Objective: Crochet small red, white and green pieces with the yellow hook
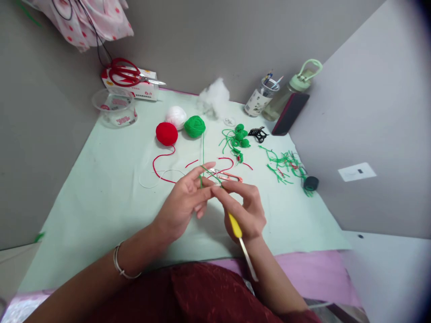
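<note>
My left hand (183,202) pinches a green yarn strand (203,152) that runs back to a green yarn ball (194,126). My right hand (247,208) is closed around a crochet hook with a yellow grip (235,224), its tip at the left fingers. Both hands hover above a pale green table cover (101,193). A red yarn ball (166,133) and a white yarn ball (175,116) lie beside the green one. Small orange-handled snips (229,176) rest just beyond my fingers.
Finished green crochet pieces (239,137) and green yarn scraps (284,166) lie to the right, with a black clip (258,133) and a black spool (310,183). Red scissors (126,74) sit on a box, near a plastic tub (116,106), stuffing (213,96), pen cup (260,96), bottle (292,87) and phone (290,113).
</note>
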Available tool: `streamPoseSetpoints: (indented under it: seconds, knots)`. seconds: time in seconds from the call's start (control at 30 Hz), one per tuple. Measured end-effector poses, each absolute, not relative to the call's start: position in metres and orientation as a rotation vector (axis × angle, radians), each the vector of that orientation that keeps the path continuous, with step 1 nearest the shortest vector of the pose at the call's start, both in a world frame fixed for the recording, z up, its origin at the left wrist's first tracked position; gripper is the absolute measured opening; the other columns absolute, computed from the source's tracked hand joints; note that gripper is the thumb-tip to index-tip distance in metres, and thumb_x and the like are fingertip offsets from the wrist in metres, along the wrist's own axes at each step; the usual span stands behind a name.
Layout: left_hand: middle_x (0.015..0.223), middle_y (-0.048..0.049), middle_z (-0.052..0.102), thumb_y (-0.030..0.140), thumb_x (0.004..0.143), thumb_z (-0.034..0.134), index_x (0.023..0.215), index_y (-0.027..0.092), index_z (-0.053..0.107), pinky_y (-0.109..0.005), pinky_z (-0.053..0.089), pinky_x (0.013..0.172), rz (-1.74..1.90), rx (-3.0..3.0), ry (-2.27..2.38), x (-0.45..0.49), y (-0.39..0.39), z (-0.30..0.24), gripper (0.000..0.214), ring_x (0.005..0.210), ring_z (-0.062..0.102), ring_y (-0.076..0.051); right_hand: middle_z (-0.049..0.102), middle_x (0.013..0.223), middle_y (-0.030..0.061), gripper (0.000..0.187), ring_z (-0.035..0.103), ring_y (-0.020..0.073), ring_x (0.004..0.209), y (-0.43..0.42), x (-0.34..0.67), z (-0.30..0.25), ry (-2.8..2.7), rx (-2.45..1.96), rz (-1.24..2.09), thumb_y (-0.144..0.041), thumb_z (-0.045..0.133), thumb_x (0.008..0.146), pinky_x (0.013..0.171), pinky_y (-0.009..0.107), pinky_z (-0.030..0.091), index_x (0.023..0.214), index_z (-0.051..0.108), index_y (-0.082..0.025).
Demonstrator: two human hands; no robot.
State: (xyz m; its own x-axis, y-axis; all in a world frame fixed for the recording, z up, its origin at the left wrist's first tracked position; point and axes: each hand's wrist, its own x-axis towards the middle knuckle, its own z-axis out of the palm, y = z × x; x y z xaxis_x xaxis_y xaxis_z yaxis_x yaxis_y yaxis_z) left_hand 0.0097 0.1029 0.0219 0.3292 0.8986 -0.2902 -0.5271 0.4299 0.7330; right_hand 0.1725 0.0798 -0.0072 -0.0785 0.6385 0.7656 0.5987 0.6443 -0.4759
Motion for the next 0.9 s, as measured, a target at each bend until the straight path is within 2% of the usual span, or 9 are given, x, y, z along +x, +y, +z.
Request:
streamPoseSetpoints:
  seconds: [0.07,0.13,0.23,0.37,0.43,0.53,0.7,0.8,0.9]
  knots:
    - [0.066,0.009,0.05,0.021,0.078,0.089,0.127,0.014,0.071,-0.014,0.027,0.039,0.933,0.468,0.713,0.007,0.107,0.022,0.052,0.044,0.026,0.0,0.078,0.103,0.0057,0.026,0.075,0.0211,0.086,0.082,0.173,-0.002,-1.605,-1.013,0.263,-0.019,0.065,0.1,0.076,0.039,0.064,0.117,0.079,-0.033]
    - [0.061,0.0106,0.043,0.018,0.081,0.087,0.124,0.013,0.074,-0.013,0.025,0.039,0.934,0.44,0.697,0.004,0.109,0.024,0.045,0.044,0.024,0.0,0.076,0.095,0.0045,0.021,0.071,0.0178,0.073,0.085,0.174,0.004,-1.405,-1.001,0.545,-0.024,0.06,0.104,0.066,0.037,0.062,0.109,0.079,-0.03]
    - [0.068,0.0081,0.052,0.019,0.082,0.086,0.122,0.017,0.075,-0.014,0.028,0.039,0.964,0.51,0.678,0.005,0.109,0.025,0.042,0.044,0.027,0.0,0.076,0.094,0.0041,0.018,0.066,0.0161,0.068,0.09,0.174,0.009,-1.289,-0.955,0.764,-0.031,0.062,0.103,0.062,0.034,0.058,0.102,0.079,-0.027]
    - [0.088,0.0044,0.063,0.019,0.078,0.089,0.122,0.021,0.075,-0.015,0.037,0.041,1.024,0.595,0.739,0.013,0.103,0.024,0.046,0.046,0.039,0.001,0.079,0.096,0.0029,0.019,0.067,0.0159,0.07,0.089,0.168,0.005,-1.414,-1.014,0.643,-0.026,0.062,0.103,0.067,0.036,0.058,0.108,0.08,-0.031]
    - [0.086,0.005,0.063,0.018,0.076,0.09,0.125,0.021,0.074,-0.015,0.039,0.042,1.039,0.586,0.745,0.015,0.102,0.022,0.051,0.046,0.041,0.0,0.078,0.098,0.0032,0.022,0.071,0.0179,0.077,0.086,0.166,0.002,-1.496,-1.057,0.465,-0.021,0.064,0.101,0.069,0.036,0.06,0.111,0.08,-0.034]
    - [0.076,0.0052,0.059,0.02,0.081,0.087,0.123,0.018,0.075,-0.014,0.034,0.041,0.964,0.497,0.68,0.013,0.105,0.02,0.044,0.045,0.034,0.001,0.078,0.103,0.0056,0.021,0.075,0.0226,0.092,0.084,0.168,0.002,-1.572,-1.081,0.28,-0.021,0.072,0.095,0.075,0.04,0.063,0.109,0.082,-0.034]
    - [0.063,0.0079,0.044,0.016,0.083,0.084,0.112,0.014,0.081,-0.012,0.029,0.041,0.955,0.421,0.631,0.006,0.111,0.018,0.029,0.046,0.026,-0.001,0.076,0.089,0.005,0.017,0.067,0.016,0.067,0.093,0.176,0.007,-1.241,-1.033,0.719,-0.031,0.065,0.101,0.059,0.033,0.058,0.096,0.08,-0.024]
    - [0.067,0.0055,0.055,0.019,0.082,0.086,0.104,0.016,0.081,-0.014,0.036,0.042,1.012,0.533,0.67,0.01,0.11,0.017,0.023,0.047,0.033,-0.001,0.073,0.086,0.0035,0.018,0.064,0.0141,0.064,0.096,0.171,0.006,-1.161,-0.989,0.938,-0.037,0.07,0.098,0.058,0.031,0.056,0.093,0.079,-0.023]
    - [0.074,0.0037,0.064,0.023,0.081,0.089,0.094,0.017,0.078,-0.016,0.044,0.045,1.063,0.63,0.701,0.014,0.106,0.014,0.018,0.047,0.042,-0.002,0.071,0.085,0.0016,0.015,0.063,0.0135,0.068,0.095,0.164,0.006,-1.248,-1.01,0.918,-0.035,0.07,0.099,0.064,0.031,0.056,0.096,0.081,-0.025]
